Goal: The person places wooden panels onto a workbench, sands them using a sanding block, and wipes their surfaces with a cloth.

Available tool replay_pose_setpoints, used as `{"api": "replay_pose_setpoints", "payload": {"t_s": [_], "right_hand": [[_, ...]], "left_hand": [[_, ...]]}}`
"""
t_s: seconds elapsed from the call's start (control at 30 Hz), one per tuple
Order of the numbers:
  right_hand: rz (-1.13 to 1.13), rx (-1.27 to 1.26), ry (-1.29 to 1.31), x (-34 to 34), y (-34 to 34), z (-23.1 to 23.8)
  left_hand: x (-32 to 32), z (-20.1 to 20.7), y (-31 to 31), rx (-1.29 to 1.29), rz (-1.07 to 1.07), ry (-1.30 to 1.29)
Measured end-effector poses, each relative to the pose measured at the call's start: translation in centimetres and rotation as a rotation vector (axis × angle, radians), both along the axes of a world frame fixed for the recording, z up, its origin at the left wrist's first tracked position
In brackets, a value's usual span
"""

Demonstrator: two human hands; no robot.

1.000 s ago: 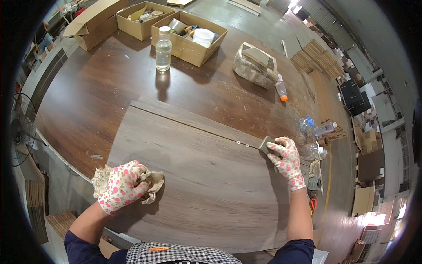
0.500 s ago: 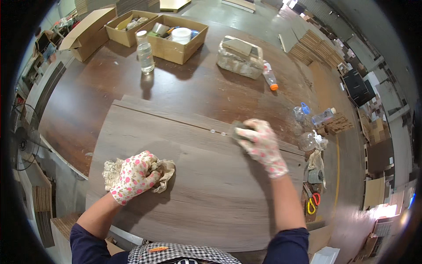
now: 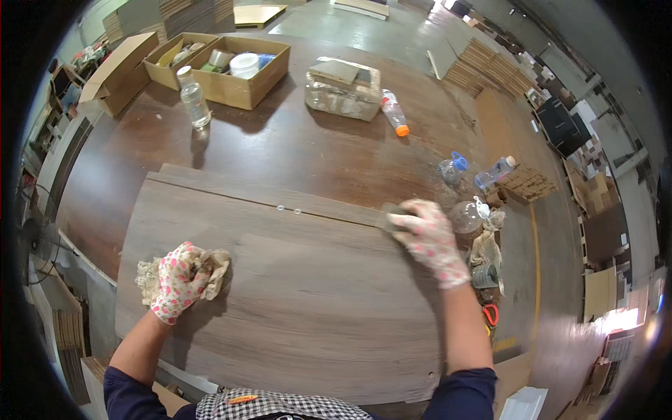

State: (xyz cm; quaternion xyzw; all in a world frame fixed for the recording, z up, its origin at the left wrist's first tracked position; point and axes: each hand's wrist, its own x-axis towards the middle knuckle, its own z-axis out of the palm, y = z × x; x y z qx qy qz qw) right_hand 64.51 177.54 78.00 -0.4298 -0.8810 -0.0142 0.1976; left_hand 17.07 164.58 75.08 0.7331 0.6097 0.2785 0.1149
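Soft light covers the wood-grain panel [image 3: 315,308], with shadows below the fingers of the left gloved hand [image 3: 178,280] and the blurred right gloved hand [image 3: 432,241]; beyond them, sheen streaks the brown tabletop [image 3: 280,150], glare burns far to their right at a bright opening [image 3: 623,319], and fisheye distortion bends the black-rimmed edges.

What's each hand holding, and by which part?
The left hand grips a crumpled cloth by its bunched middle; right hand holds a greyish block, exact grip blurred.
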Motion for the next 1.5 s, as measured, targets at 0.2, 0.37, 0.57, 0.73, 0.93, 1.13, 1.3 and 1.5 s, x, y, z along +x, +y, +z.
{"api": "replay_pose_setpoints", "payload": {"t_s": [0.2,0.37,0.57,0.73,0.93,1.13,1.3,1.5], "right_hand": [[0.036,0.038,-0.017,3.1,0.3,-1.7],[-0.363,-0.126,-0.16,13.1,-2.9,1.9],[-0.164,-0.071,-0.04,12.1,-2.4,0.1],[-0.607,-0.16,-0.169,15.5,-4.9,1.6],[-0.282,-0.18,0.977,9.7,-14.2,-0.2],[-0.358,-0.27,1.328,2.8,-23.8,-4.5],[-0.456,-0.183,1.29,3.3,-25.2,-5.7],[-0.49,-0.17,1.265,3.6,-25.3,-6.4]], "left_hand": [[-0.3,-0.7,0.0,0.019,0.042,0.008],[-0.8,-1.3,-0.2,-0.006,0.044,-0.033],[-1.2,-1.8,-0.3,-0.023,0.055,-0.061],[-0.8,-0.9,-0.5,-0.007,0.079,-0.002],[8.0,2.5,2.6,-0.457,-0.163,-1.157],[26.1,-0.3,8.8,0.067,-0.53,0.314],[40.7,-0.5,12.5,0.097,-0.674,0.187],[39.1,-1.2,13.3,0.157,-0.612,0.261]]}}
